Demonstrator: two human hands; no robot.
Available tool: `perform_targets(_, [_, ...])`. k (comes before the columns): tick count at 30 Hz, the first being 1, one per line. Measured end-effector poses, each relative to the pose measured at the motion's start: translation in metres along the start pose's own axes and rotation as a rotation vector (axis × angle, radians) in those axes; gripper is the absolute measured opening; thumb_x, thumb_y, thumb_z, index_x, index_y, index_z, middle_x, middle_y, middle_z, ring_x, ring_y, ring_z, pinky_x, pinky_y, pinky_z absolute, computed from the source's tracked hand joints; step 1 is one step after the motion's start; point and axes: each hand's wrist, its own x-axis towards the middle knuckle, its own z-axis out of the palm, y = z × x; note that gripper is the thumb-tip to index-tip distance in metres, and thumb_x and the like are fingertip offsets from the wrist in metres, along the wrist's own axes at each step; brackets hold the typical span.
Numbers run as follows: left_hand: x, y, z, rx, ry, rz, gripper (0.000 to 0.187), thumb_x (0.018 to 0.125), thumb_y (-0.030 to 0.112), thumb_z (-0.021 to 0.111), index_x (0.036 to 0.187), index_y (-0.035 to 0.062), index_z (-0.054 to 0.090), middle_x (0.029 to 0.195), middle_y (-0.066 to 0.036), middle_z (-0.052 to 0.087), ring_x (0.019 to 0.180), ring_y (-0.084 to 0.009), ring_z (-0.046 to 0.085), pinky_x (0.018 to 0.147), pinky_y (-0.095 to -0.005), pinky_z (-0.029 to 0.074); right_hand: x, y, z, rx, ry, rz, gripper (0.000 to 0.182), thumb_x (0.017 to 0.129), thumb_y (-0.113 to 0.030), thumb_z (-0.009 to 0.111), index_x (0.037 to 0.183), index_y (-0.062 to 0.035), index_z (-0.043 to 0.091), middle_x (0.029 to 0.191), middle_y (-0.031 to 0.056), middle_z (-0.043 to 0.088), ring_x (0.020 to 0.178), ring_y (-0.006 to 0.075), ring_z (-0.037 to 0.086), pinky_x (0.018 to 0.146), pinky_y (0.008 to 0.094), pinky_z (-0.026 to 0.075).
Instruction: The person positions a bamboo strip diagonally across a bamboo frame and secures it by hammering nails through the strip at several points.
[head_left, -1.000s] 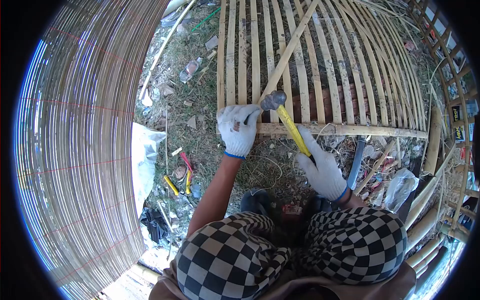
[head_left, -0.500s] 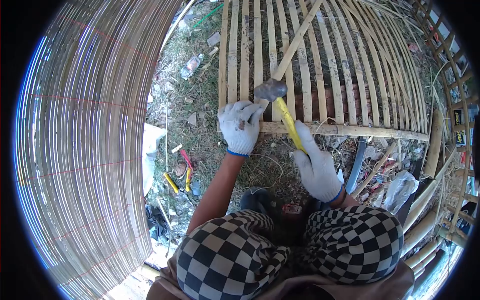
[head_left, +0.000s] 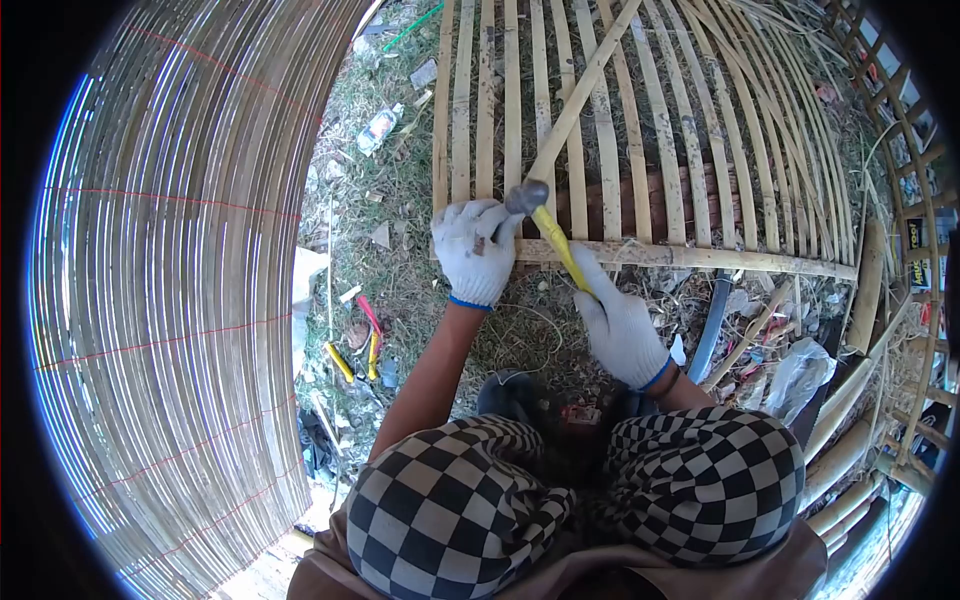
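My right hand (head_left: pixel 624 330), in a white glove with a blue cuff, is wrapped round the yellow handle of a hammer (head_left: pixel 558 240). The dark hammer head lies over the slats, just right of my left fingertips. My left hand (head_left: pixel 470 250), gloved too, grips the near left corner of a bamboo slat frame (head_left: pixel 690 258); whether it also pinches a nail is hidden. Long pale slats run away from the frame's near crosspiece, and one diagonal slat (head_left: pixel 590 85) crosses above them, its near end at the hammer head.
A bamboo blind (head_left: pixel 180 300) with red threads stands on the left. Yellow and red handled tools (head_left: pixel 372 330) lie on the grass. At right are a blue-grey strip (head_left: pixel 712 325), clear plastic (head_left: pixel 803 375), bamboo poles (head_left: pixel 845 450) and a lattice (head_left: pixel 925 230).
The hammer head has come down and left, closer to my left hand, and my right hand has shifted slightly left with it. My left hand stays at the frame's corner.
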Motion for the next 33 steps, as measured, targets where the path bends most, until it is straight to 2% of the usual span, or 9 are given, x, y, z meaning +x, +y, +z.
perform_targets(4, [0.001,0.001,0.001,-0.008,-0.015,-0.004,0.011,0.087,0.024,0.087,0.093,0.0164,0.082,0.099,-0.003,0.078,0.098,-0.0287,0.072,0.093,-0.0475,0.052,0.002,-0.025,-0.025,0.005,-0.004,0.076,0.068,0.108,-0.011,0.063,0.172,-0.0154,0.039,0.092,0.0282,0.073,0.079,0.0438,0.077,0.072,0.0448,0.059])
perform_targets(8, [0.009,0.007,-0.011,-0.026,-0.139,-0.057,0.015,0.087,0.028,0.088,0.093,0.0154,0.081,0.099,-0.004,0.078,0.098,-0.0302,0.071,0.094,-0.0487,0.050,-0.005,-0.026,-0.029,0.063,0.085,-0.031,0.067,0.108,-0.009,0.062,0.172,-0.0152,0.040,0.090,0.0248,0.072,0.076,0.0379,0.076,0.073,0.0418,0.059])
perform_targets(10, [0.013,0.011,-0.013,-0.014,-0.201,-0.120,0.017,0.086,0.029,0.088,0.092,0.0147,0.081,0.099,-0.004,0.079,0.098,-0.0310,0.071,0.095,-0.0492,0.049,-0.008,-0.022,-0.026,0.088,0.042,0.033,0.067,0.108,-0.008,0.061,0.172,-0.0151,0.040,0.092,0.0255,0.073,0.076,0.0375,0.077,0.073,0.0411,0.059])
perform_targets(13, [0.011,0.008,-0.001,0.025,-0.086,-0.072,0.023,0.085,0.037,0.090,0.090,0.0157,0.083,0.092,-0.003,0.078,0.094,-0.0296,0.070,0.093,-0.0471,0.046,-0.012,-0.012,-0.017,0.096,0.023,0.044,0.067,0.109,-0.009,0.061,0.172,-0.0152,0.040,0.095,0.0269,0.073,0.076,0.0369,0.077,0.073,0.0402,0.059])
perform_targets(16, [0.008,0.004,0.007,0.018,-0.050,-0.048,0.022,0.085,0.036,0.090,0.086,0.0153,0.082,0.088,-0.002,0.077,0.090,-0.0290,0.069,0.092,-0.0476,0.046,-0.013,-0.007,-0.014,0.103,-0.013,0.092,0.066,0.109,-0.009,0.060,0.172,-0.0152,0.040,0.098,0.0279,0.074,0.077,0.0366,0.077,0.074,0.0394,0.059])
perform_targets(19, [0.009,0.000,0.006,0.004,-0.153,-0.122,0.023,0.088,0.032,0.084,0.087,0.0102,0.079,0.096,-0.007,0.079,0.094,-0.0328,0.070,0.089,-0.0498,0.049,-0.011,-0.009,-0.013,0.125,-0.029,0.130,0.065,0.109,-0.009,0.060,0.171,-0.0146,0.041,0.098,0.0282,0.074,0.078,0.0369,0.078,0.074,0.0392,0.059])
perform_targets(22, [0.012,0.001,0.006,0.020,-0.127,-0.120,0.023,0.085,0.037,0.090,0.085,0.0151,0.082,0.089,-0.001,0.078,0.090,-0.0285,0.070,0.091,-0.0480,0.047,-0.005,-0.007,-0.011,0.144,-0.031,0.138,0.064,0.109,-0.010,0.060,0.171,-0.0143,0.042,0.096,0.0281,0.074,0.079,0.0373,0.078,0.074,0.0396,0.060])
perform_targets(28, [0.016,0.018,-0.015,0.052,-0.138,-0.125,0.039,0.082,0.043,0.091,0.100,0.0093,0.083,0.105,-0.011,0.080,0.108,-0.0328,0.070,0.099,-0.0490,0.051,-0.005,0.002,-0.009,0.171,-0.038,0.166,0.063,0.110,-0.011,0.060,0.170,-0.0141,0.042,0.094,0.0276,0.074,0.080,0.0371,0.079,0.075,0.0396,0.060])
perform_targets(33, [0.012,0.009,-0.019,-0.056,-0.163,-0.154,0.034,0.084,0.037,0.089,0.106,0.0114,0.085,0.108,-0.010,0.080,0.110,-0.0318,0.070,0.101,-0.0480,0.051,-0.010,0.007,-0.008,0.162,-0.036,0.170,0.063,0.110,-0.010,0.060,0.170,-0.0130,0.042,0.091,0.0252,0.073,0.078,0.0325,0.078,0.074,0.0382,0.059])
